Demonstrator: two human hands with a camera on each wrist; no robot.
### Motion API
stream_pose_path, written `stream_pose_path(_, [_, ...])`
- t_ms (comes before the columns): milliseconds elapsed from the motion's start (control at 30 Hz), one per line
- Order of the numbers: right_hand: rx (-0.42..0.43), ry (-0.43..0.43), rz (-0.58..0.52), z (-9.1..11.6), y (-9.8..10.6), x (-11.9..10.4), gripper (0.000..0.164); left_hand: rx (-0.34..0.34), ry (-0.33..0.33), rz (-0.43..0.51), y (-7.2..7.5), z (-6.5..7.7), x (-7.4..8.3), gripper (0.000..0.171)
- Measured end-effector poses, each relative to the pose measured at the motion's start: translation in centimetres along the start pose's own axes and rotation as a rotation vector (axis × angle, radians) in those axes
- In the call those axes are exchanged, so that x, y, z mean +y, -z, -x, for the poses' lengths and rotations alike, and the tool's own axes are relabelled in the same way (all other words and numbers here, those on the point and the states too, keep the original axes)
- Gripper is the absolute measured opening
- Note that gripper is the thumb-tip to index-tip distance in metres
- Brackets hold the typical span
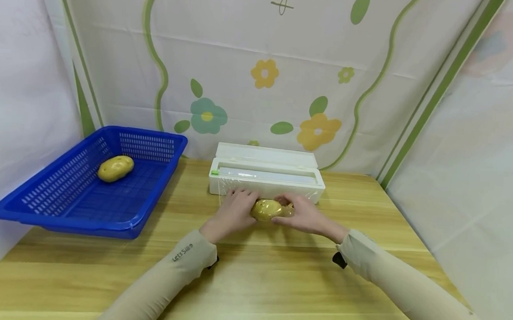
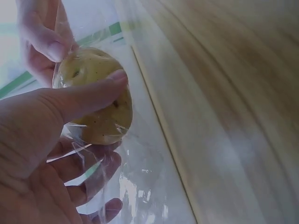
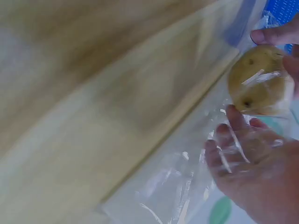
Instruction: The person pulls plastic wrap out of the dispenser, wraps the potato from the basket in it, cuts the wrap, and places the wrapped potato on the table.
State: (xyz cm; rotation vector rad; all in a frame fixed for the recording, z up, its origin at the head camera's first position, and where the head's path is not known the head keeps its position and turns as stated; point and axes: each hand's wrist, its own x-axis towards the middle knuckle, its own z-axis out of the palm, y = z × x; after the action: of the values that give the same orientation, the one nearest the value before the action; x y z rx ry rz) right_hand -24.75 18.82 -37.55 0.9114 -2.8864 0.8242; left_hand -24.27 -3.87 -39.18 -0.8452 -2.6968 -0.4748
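Observation:
Near the middle of the table in the head view, a potato (image 1: 266, 210) has clear cling film around it. My left hand (image 1: 238, 207) holds this potato by its left end. In the left wrist view, my left thumb (image 2: 93, 95) lies across the potato (image 2: 96, 126), with the other fingers beneath. At the other end is my right hand (image 1: 301, 213), cupped around the film-covered side. The right wrist view shows its fingers (image 3: 224, 135) loosely extended under shiny film, the tips right at the potato (image 3: 254, 81). Cling film (image 3: 168, 182) stretches toward the white dispenser box (image 1: 266, 186).
Just beyond my hands, the dispenser's lid (image 1: 265, 154) is tipped back and a roll of film (image 1: 266, 175) shows inside. A green slider (image 1: 215, 172) sits at its left end. Another potato (image 1: 115, 168) lies in the blue basket (image 1: 135, 221) at left. A flowered curtain (image 1: 236, 30) hangs behind.

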Motion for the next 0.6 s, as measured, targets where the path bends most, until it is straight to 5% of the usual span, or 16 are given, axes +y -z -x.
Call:
stream_pose_path(200, [0.110, 0.199, 0.295, 0.0, 0.0, -0.7, 0.093, -0.044, 0.041, 0.040, -0.1, 0.0, -0.4, 0.056])
stream_pose_path(367, [0.229, 0.417, 0.459, -0.6, -0.8, -0.8, 0.077, -0.039, 0.052, 0.079, -0.1, 0.1, -0.7, 0.058])
stream_pose_path(600, [0.293, 0.486, 0.523, -1.5, -1.9, -0.4, 0.065, -0.040, 0.067, 0.097, -0.2, 0.1, -1.2, 0.060])
